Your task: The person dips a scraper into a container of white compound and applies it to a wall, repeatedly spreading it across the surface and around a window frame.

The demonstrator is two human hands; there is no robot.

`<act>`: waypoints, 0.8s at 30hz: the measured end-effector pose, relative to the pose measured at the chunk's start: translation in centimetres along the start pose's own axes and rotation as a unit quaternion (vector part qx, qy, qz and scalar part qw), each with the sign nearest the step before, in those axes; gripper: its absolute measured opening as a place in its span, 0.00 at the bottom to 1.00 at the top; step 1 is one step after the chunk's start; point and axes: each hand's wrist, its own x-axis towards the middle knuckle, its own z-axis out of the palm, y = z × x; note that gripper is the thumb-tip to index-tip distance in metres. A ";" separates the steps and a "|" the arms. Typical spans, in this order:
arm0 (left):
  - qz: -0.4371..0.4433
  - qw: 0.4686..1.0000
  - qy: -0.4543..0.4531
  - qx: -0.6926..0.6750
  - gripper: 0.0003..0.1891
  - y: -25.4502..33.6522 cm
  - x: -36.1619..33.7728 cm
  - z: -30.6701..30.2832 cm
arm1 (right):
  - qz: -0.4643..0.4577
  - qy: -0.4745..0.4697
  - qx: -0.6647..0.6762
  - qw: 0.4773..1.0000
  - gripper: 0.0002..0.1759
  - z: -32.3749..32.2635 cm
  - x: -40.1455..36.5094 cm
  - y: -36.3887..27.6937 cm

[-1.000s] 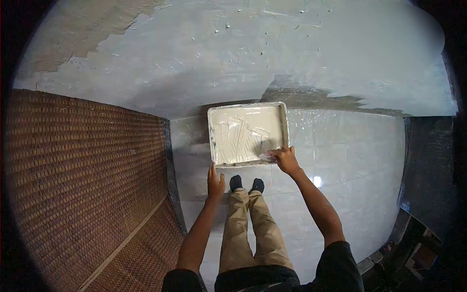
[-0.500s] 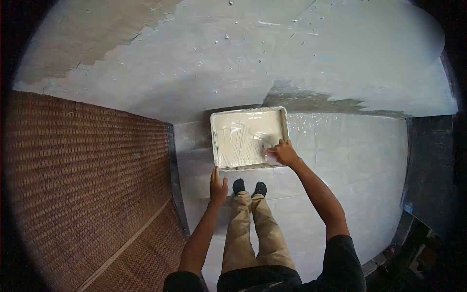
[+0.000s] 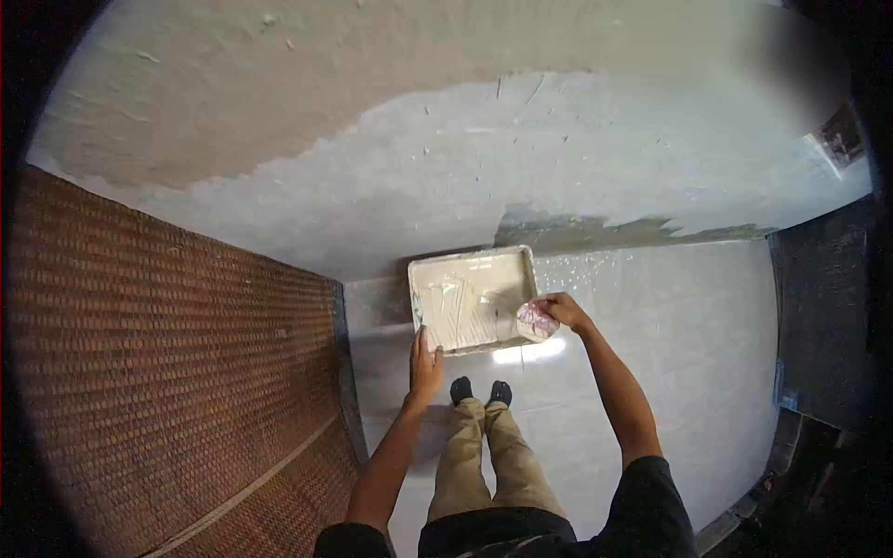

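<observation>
A shallow rectangular tray [image 3: 473, 253] with cream-coloured paint in it lies on the floor. Streaks run through the paint. My right hand [image 3: 562, 311] grips a small pinkish-white scoop [image 3: 537, 321] at the tray's lower right corner. What the scoop is exactly is hard to make out. My left hand [image 3: 425, 370] rests against the tray's lower left corner, its fingers on the rim and partly apart.
A wall [image 3: 446, 167] with white and grey-brown patches stands beyond the tray. Woven brown matting [image 3: 167, 344] covers the left side. Pale flooring [image 3: 651, 353] carries white spatters near the wall. A dark panel [image 3: 823, 307] stands at the right.
The view has tilted up, so the tray appears lower. My right hand has lifted the pinkish-white scoop out to the tray's right corner, and more of it shows. My left hand stays at the left corner.
</observation>
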 end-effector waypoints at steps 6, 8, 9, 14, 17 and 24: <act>0.073 0.997 -0.004 -0.020 0.32 8.3 3.7 -2.8 | -0.021 0.013 0.251 0.968 0.18 -1.5 -6.4 -4.2; 0.123 0.992 0.009 -0.029 0.32 10.8 5.4 -4.0 | -0.054 0.007 0.323 0.945 0.18 -1.7 -7.8 -5.7; 0.157 0.987 0.016 -0.038 0.32 12.0 5.9 -4.5 | -0.075 0.003 0.360 0.930 0.20 -1.5 -9.8 -8.2; 0.217 0.973 0.036 -0.064 0.31 20.1 9.0 -8.6 | -0.194 -0.015 0.381 0.904 0.24 -3.7 -15.0 -15.1; 0.281 0.955 0.070 -0.063 0.31 24.8 11.2 -10.2 | -0.247 0.017 0.397 0.884 0.25 -5.0 -18.7 -21.4; 0.382 0.914 0.105 -0.087 0.31 37.4 13.0 -15.1 | -0.380 0.158 0.377 0.830 0.19 -10.0 -22.6 -29.2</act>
